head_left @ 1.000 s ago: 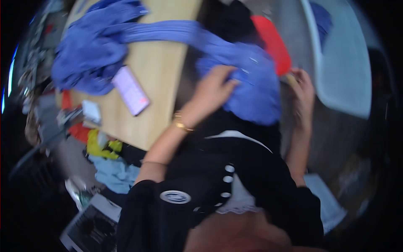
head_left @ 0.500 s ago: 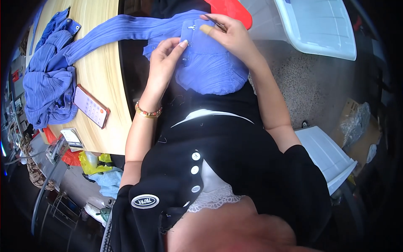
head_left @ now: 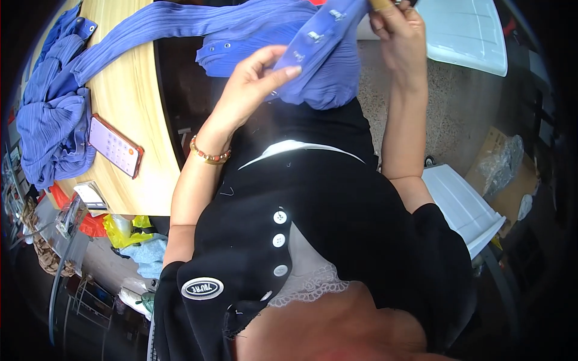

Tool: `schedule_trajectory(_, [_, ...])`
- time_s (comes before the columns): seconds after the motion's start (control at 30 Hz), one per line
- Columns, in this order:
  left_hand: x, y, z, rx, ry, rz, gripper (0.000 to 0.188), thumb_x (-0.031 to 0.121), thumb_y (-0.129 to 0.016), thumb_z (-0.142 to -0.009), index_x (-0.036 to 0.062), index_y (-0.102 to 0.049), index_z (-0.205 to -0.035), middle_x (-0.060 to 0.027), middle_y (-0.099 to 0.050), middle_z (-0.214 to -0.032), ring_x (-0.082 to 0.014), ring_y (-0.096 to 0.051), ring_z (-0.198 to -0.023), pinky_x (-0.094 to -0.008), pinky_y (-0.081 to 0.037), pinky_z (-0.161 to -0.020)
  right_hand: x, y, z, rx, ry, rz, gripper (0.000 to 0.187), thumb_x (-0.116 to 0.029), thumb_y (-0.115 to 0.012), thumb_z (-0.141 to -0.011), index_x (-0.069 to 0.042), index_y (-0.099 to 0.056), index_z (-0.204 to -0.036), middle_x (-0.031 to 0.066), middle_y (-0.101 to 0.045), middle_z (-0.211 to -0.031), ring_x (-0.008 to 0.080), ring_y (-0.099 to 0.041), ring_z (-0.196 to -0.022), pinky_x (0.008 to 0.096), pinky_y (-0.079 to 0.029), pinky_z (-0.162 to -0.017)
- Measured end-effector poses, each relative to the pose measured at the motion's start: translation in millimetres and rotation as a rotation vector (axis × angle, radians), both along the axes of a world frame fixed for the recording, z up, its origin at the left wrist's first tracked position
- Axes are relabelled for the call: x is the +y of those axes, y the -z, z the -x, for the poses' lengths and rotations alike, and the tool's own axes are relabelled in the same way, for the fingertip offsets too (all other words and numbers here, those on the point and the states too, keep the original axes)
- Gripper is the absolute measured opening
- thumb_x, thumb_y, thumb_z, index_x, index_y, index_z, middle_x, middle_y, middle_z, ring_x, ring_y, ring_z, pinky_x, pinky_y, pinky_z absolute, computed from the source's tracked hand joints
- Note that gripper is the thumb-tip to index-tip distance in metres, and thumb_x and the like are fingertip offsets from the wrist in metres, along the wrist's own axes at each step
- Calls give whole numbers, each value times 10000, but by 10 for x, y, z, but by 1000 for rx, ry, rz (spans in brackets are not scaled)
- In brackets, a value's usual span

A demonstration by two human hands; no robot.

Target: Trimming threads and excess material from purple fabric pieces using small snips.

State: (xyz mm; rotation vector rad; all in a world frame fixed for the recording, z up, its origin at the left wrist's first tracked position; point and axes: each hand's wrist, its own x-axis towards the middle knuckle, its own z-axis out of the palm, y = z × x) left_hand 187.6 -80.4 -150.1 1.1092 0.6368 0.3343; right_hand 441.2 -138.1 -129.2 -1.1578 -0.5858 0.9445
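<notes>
A blue ribbed knit garment point(head_left: 328, 78) lies bunched over my lap, one sleeve stretching left onto the table. My left hand point(head_left: 256, 78) is closed, pinching the edge of its smooth front band point(head_left: 316, 36) between thumb and fingers. Small silvery metal fasteners run along that band, which slants up to the right. At the top edge my right hand point(head_left: 400, 36) is closed, with a tan cover on one finger. Part of a small dark metal tool shows in its fingers, mostly cut off by the picture's edge. Whether these fingers also grip the band's end is hard to see.
On the wooden table point(head_left: 135, 108) at left lie more blue knit garments point(head_left: 54, 129), a phone point(head_left: 114, 146) and a small white box point(head_left: 90, 197). A pale plastic bin point(head_left: 463, 42) stands at far right, a white lid-like panel point(head_left: 460, 207) nearer. Bags lie below the table.
My right hand has moved right and up, away from my left hand. The front band is now lifted and stretched diagonally, and its fasteners face up. My left hand has shifted slightly along it.
</notes>
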Motion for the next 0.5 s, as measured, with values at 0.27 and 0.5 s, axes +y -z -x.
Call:
schedule_trajectory(0.27, [145,-120,255,98,68,-82,195,127,-673,-986,3,-710,-1132,12,-709,-980,-44,-608,-905,-206,-472,-836,-214,45,-308,17,155,-22,58,-119,-657,-986,-62,-653,-990,-57,-547,-688,30,-386,-434,194,-250,-392])
schedule_trajectory(0.5, [255,-92,329,120,107,-144,229,213,-646,-1013,4,-725,-1065,49,-643,-875,-39,-532,-837,-198,-427,-799,-275,214,-407,164,214,41,76,-159,-655,-995,-84,-643,-1001,-50,-532,-672,34,-394,-438,193,-249,-383])
